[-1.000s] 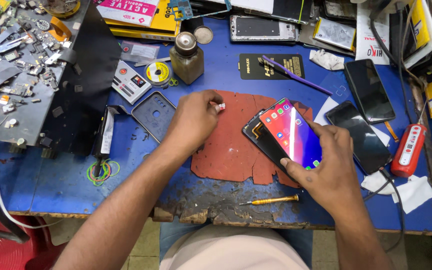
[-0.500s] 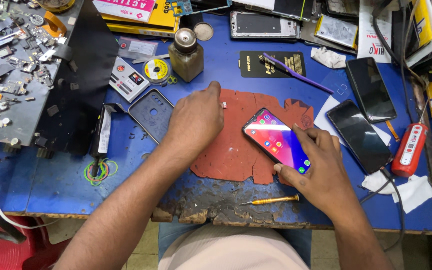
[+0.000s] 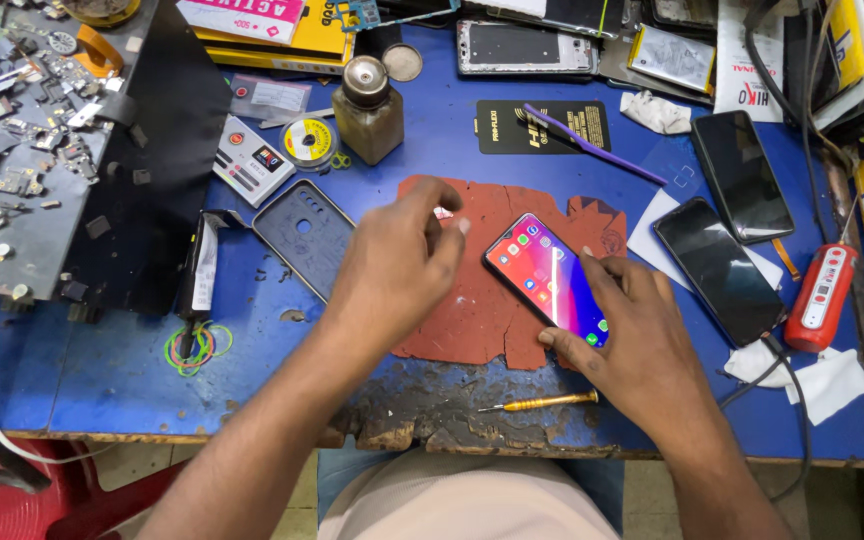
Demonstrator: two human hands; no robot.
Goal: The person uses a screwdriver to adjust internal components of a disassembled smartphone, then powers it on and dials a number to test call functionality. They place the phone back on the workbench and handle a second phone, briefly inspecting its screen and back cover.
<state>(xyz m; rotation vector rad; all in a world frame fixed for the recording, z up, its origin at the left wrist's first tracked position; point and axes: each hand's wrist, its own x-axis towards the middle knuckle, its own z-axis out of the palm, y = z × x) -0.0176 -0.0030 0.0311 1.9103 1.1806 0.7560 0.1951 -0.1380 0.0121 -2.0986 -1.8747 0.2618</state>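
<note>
A smartphone [image 3: 548, 278] with a lit, colourful screen lies flat on a worn red mat [image 3: 472, 300] on the blue workbench. My right hand [image 3: 632, 340] rests on its lower right side, fingers touching the screen edge and steadying it. My left hand [image 3: 397, 262] hovers over the mat just left of the phone, fingertips pinched together on a tiny pale bit that is too small to make out. A grey phone case [image 3: 304, 235] lies left of that hand.
Two dark-screened phones [image 3: 717, 268] lie at the right beside a red tool [image 3: 820, 297]. A yellow-handled screwdriver [image 3: 542, 402] sits near the chipped front edge. A small brown bottle [image 3: 370, 110], a tape roll [image 3: 308, 141], a purple tool [image 3: 582, 142] and scattered phone parts [image 3: 22, 120] crowd the back and left.
The phone went from tilted up in my right hand to lying flat on the mat. My left hand lifted off the mat and moved right, toward the phone, fingers pinched.
</note>
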